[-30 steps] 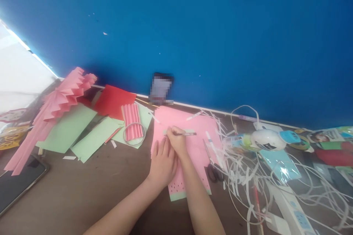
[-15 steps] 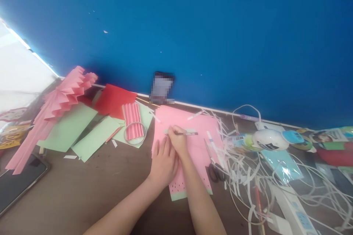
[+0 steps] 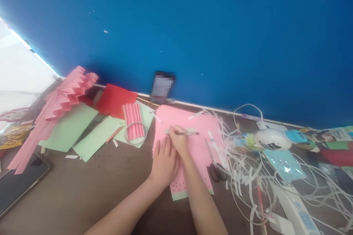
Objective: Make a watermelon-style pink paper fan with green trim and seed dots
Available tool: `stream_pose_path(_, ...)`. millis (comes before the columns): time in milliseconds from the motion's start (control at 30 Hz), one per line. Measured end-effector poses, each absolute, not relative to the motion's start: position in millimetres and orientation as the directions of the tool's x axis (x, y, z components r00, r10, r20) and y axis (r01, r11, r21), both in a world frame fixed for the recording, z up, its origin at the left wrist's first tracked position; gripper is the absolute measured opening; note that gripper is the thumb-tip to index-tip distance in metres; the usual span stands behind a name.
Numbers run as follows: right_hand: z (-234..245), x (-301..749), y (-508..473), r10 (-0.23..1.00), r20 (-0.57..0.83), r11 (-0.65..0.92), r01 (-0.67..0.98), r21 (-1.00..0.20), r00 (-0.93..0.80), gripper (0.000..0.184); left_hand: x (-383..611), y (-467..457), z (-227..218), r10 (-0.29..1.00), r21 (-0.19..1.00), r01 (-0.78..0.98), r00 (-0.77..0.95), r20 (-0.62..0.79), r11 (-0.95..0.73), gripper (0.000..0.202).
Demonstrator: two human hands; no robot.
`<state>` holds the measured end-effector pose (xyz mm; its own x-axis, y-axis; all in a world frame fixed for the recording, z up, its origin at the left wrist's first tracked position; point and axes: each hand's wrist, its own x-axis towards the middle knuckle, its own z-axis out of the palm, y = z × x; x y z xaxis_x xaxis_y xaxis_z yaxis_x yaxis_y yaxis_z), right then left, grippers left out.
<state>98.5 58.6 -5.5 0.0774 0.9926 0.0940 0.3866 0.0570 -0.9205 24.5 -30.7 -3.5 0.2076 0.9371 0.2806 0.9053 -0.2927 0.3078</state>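
Observation:
Pink paper sheets (image 3: 202, 156) lie on the dark table, and my left hand (image 3: 164, 163) rests flat on them with its fingers stretched out. Just right of it, my right hand (image 3: 178, 140) is closed round a pen (image 3: 191, 133), its tip hidden by my fingers. A narrow green strip (image 3: 190, 130) runs across the pink paper under the pen. At the near end, the pink paper carries small dark marks and a green border (image 3: 179, 195). Scissors (image 3: 216, 172) with dark handles lie against the paper's right side.
Left are a folded pink paper fan (image 3: 66, 99), green sheets (image 3: 96, 137), red paper (image 3: 116, 99), a pleated pink piece under a tape ring (image 3: 134, 119), and a phone (image 3: 23, 180). Right are tangled white cables, paper scraps, a white bottle (image 3: 273, 139) and a power strip (image 3: 295, 205). A blue wall (image 3: 176, 25) stands behind.
The whole view has shifted very slightly. My hands, the pen and the paper keep nearly the same places relative to each other.

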Motion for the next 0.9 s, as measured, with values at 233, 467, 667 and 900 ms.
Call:
stream_pose_path(233,-6.3,99.1,58.7,0.991,0.114,0.076,0.396,-0.915,0.072,0.038,24.2,-30.3,-3.5,0.936,0.305,0.906,0.209,0.282,-0.294,0.045)
stream_pose_path(467,-2.6,97.0,57.8,0.99,0.103,0.059,0.385,-0.921,0.094,0.038,24.0,-30.7,-3.6,0.939,0.307,0.905,0.212,0.273,-0.293,0.045)
stream_pose_path(667,0.0,95.8,56.9,0.991,0.097,0.053,0.386,-0.921,0.095,0.038,24.5,-30.7,-2.6,0.94,0.308,0.906,0.211,0.269,-0.291,0.045)
stream_pose_path(900,-0.6,95.5,57.4,0.987,0.122,0.071,0.404,-0.912,0.103,0.038,24.3,-30.6,-4.0,0.937,0.314,0.902,0.21,0.279,-0.296,0.046)
